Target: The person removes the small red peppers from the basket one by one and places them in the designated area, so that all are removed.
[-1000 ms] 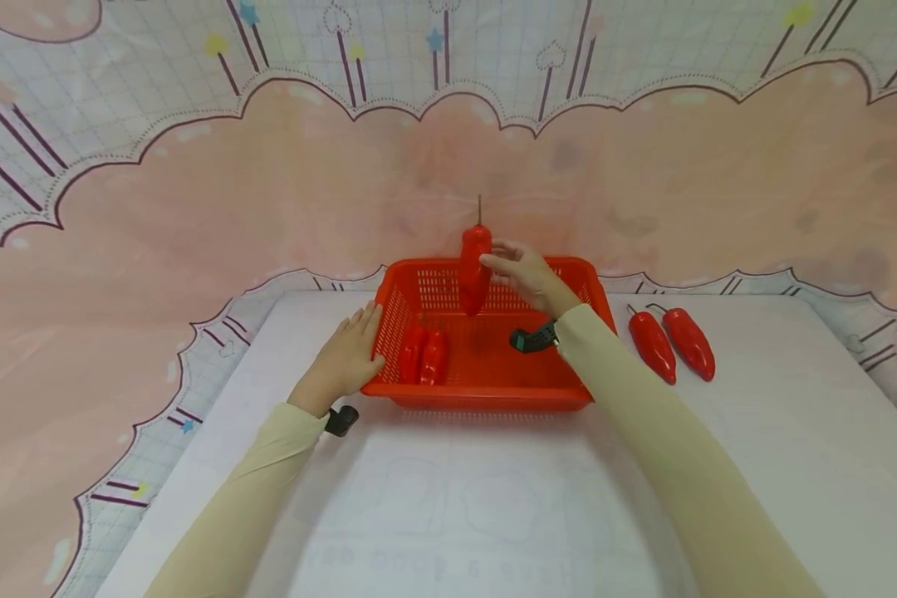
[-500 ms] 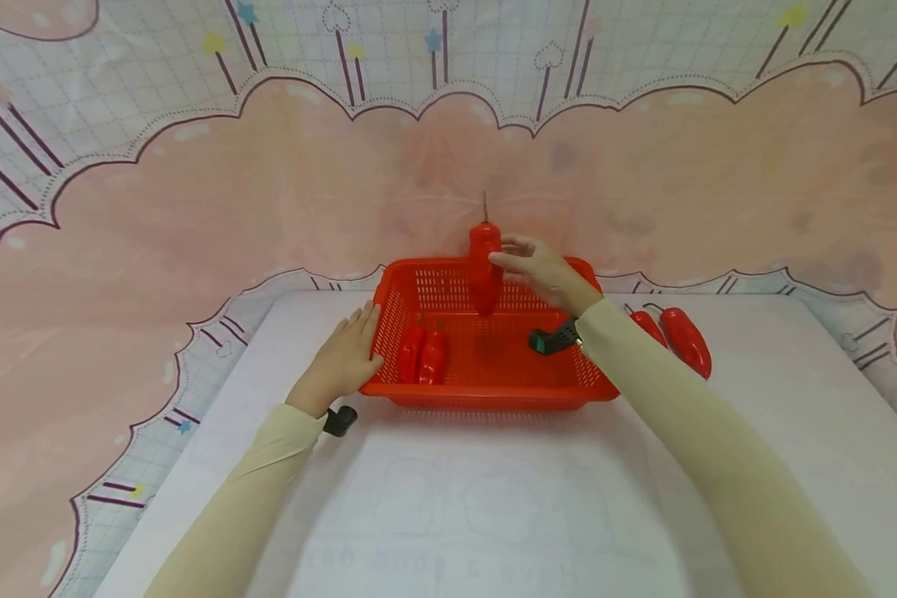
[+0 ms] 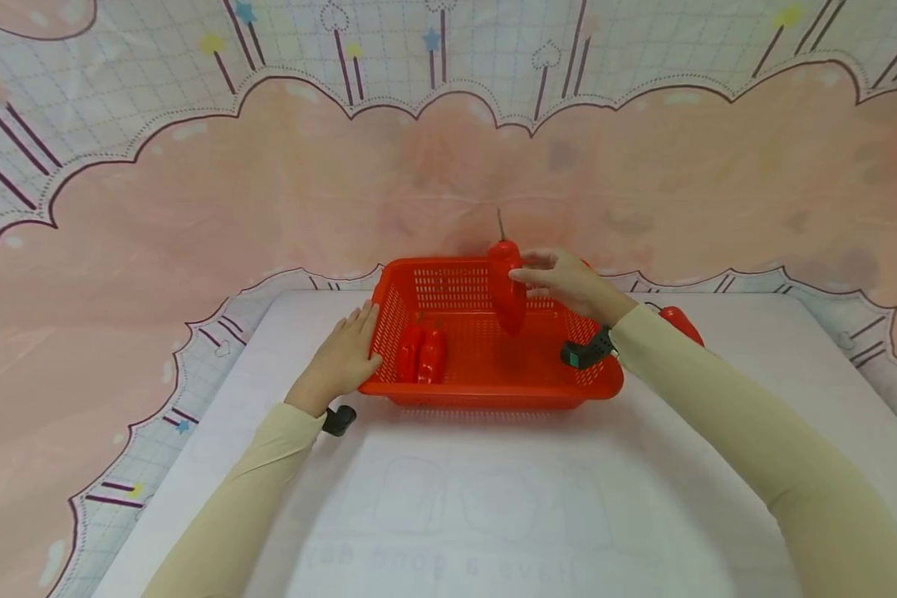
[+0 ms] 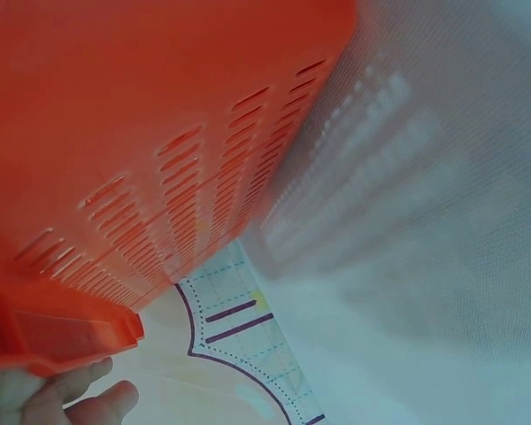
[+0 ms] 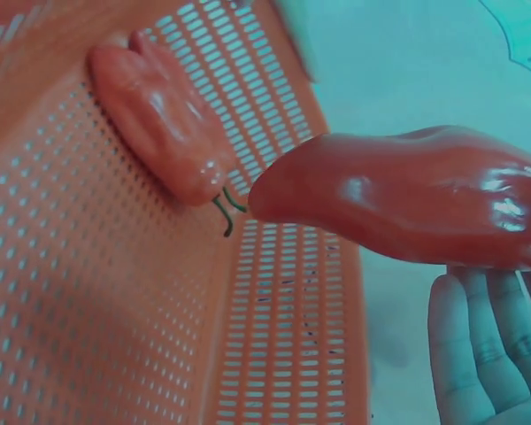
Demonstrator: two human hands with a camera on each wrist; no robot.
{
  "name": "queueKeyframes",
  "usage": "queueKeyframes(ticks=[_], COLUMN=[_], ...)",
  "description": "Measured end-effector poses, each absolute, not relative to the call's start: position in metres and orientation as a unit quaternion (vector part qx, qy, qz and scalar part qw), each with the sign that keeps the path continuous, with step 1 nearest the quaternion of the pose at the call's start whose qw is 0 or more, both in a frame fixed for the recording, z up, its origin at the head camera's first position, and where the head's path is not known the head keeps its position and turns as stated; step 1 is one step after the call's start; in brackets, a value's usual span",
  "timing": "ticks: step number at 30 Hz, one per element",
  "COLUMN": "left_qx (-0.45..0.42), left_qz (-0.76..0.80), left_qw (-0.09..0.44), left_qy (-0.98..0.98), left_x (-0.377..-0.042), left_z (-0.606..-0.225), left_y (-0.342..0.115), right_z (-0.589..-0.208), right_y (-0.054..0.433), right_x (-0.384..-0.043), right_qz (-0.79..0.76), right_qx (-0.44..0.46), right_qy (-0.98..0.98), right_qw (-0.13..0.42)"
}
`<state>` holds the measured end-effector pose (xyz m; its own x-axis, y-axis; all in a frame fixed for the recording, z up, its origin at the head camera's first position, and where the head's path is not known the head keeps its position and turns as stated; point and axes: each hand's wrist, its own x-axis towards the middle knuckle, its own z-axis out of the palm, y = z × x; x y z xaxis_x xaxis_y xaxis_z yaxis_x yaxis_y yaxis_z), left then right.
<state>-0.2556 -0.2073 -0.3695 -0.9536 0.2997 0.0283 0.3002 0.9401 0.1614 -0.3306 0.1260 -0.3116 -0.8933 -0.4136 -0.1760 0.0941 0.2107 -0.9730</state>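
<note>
My right hand (image 3: 568,282) pinches a red pepper (image 3: 507,286) between thumb and fingers, stem up, over the right half of the red plastic basket (image 3: 493,392). In the right wrist view the held pepper (image 5: 380,195) lies across the frame with its tip toward the basket wall, fingers (image 5: 487,345) behind it. On the basket's left side rests my left hand (image 3: 341,355), its fingers straight along the rim. Two red peppers (image 3: 431,355) lie side by side inside the basket at the left. The left wrist view has the basket's slotted outer wall (image 4: 159,168) and some fingertips below its rim.
Right of the basket a red pepper (image 3: 680,322) lies on the white table (image 3: 478,498), partly hidden by my right sleeve (image 3: 718,407). A pink patterned cloth (image 3: 306,183) hangs behind the table.
My right hand has moved right, still gripping the pepper, and lately a little lower. Its sleeve now covers one of the two table peppers and part of the other. My left hand stays put.
</note>
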Motion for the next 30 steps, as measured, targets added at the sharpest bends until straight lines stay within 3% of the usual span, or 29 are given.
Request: queueKeyframes(ticks=[30], left_qx=[-0.142], left_qz=[-0.077], left_qw=[-0.016], left_qy=[-0.987], left_x=[-0.259], left_z=[-0.371], left_y=[-0.208], right_z=[-0.309], right_y=[0.191], right_x=[-0.297], right_qz=[-0.539], right_qx=[-0.079], right_qy=[0.816], right_qw=[0.195])
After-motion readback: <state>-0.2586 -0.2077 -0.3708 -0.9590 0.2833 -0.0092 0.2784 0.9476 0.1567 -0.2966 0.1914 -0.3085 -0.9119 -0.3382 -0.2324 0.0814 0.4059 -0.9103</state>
